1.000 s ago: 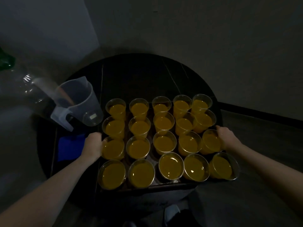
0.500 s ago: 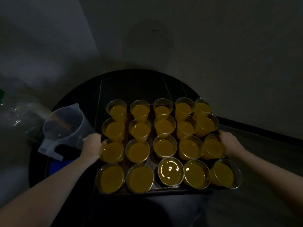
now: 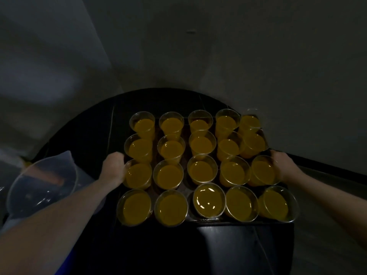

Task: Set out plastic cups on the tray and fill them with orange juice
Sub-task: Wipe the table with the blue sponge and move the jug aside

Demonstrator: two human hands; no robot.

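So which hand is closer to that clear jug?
The left hand: the jug sits just outside its forearm. The right hand holds the tray's far side, across all the cups.

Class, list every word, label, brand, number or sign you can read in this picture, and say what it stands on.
None can be read.
Cups of orange juice: clear plastic, no print visible.
Tray: dark, no marking visible.
Jug: blurred; any scale or label on it cannot be made out.
Wall: one small mark, too blurred to read.
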